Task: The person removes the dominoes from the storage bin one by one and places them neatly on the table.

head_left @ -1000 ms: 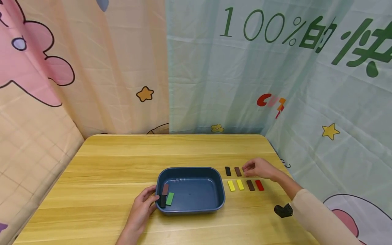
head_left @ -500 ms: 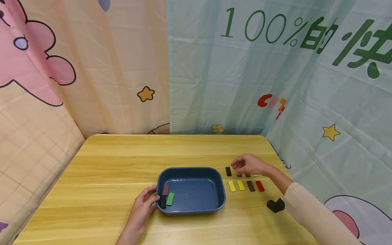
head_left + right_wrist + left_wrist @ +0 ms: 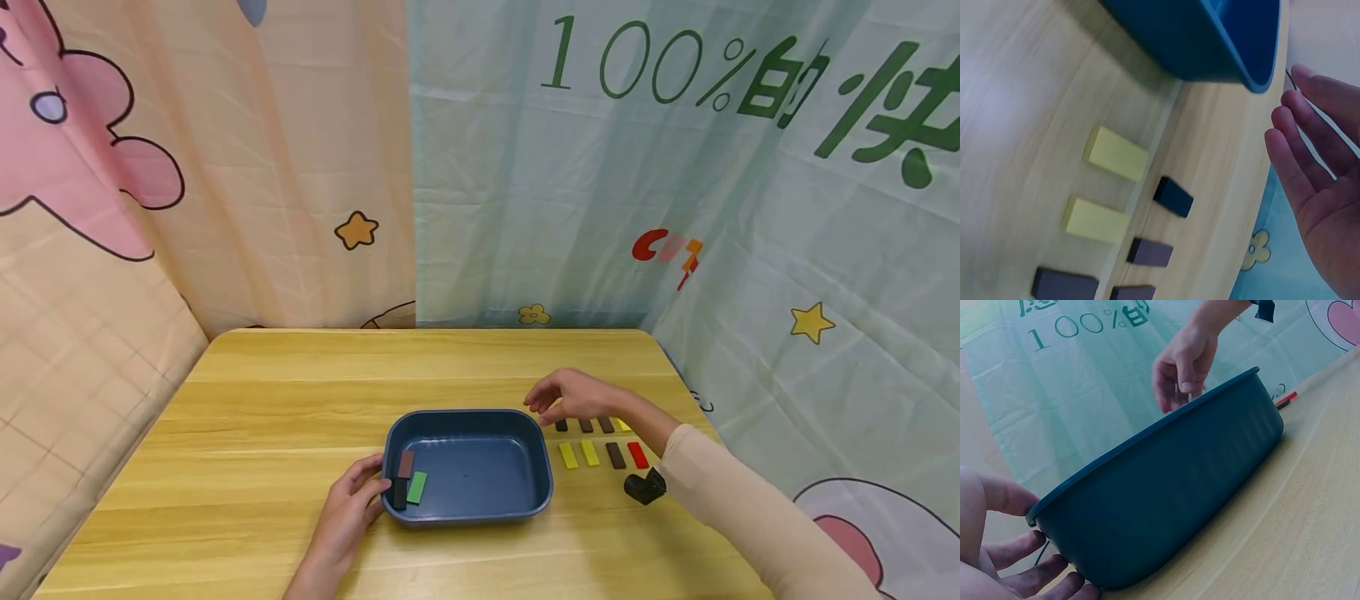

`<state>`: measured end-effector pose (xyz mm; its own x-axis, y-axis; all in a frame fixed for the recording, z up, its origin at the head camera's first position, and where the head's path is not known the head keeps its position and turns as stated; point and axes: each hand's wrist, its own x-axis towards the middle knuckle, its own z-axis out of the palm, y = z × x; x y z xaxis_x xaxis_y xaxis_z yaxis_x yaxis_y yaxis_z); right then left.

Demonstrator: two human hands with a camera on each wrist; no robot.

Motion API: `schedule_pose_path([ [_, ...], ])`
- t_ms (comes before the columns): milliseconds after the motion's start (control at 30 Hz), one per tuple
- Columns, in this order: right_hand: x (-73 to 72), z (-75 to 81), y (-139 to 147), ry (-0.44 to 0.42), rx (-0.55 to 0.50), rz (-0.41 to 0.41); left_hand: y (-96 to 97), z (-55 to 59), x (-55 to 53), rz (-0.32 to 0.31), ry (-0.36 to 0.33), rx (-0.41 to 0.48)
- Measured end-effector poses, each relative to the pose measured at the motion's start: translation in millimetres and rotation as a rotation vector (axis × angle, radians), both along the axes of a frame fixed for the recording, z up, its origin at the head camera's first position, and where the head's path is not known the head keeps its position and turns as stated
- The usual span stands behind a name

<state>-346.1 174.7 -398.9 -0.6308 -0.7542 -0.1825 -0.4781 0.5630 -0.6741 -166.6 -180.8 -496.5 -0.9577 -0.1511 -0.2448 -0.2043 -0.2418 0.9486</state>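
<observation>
A dark blue plastic tub (image 3: 468,518) stands on the table. My left hand (image 3: 347,506) grips its left end, thumb over the rim and fingers against the outer wall (image 3: 1147,506). In the tub's left part lie a brown block (image 3: 406,464), a black block (image 3: 400,493) and a green block (image 3: 417,487), all flat and domino-shaped. My right hand (image 3: 573,395) hovers by the tub's back right corner, fingers loosely bent and nothing between them; in the right wrist view the hand (image 3: 1329,169) shows spread fingers close to the tub's rim.
Right of the tub, two rows of blocks lie flat. The front row has yellow blocks (image 3: 567,455), a dark brown one (image 3: 615,455) and a red one (image 3: 637,454). The back row, partly hidden by my right arm, includes a black block (image 3: 1174,197) and brown blocks (image 3: 1150,252).
My right hand has moved left from above the back row's right end to the tub's corner, uncovering blocks there. The left hand, tub and visible blocks have stayed put.
</observation>
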Motion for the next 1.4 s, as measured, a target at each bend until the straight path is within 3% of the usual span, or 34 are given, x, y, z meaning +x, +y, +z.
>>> schedule_pose_path([
  [567,0.2,-3.2,-79,0.006,0.075,0.227,-2.0,-0.6,2.7,0.001,-0.013,-0.002],
  [833,5.7,-0.6,-110,-0.047,0.110,0.332,-0.9,-0.8,2.0,0.004,-0.002,0.004],
  [1400,17.3,-30.7,-184,0.065,0.209,0.678,-2.7,-4.3,-0.6,-0.006,0.022,0.024],
])
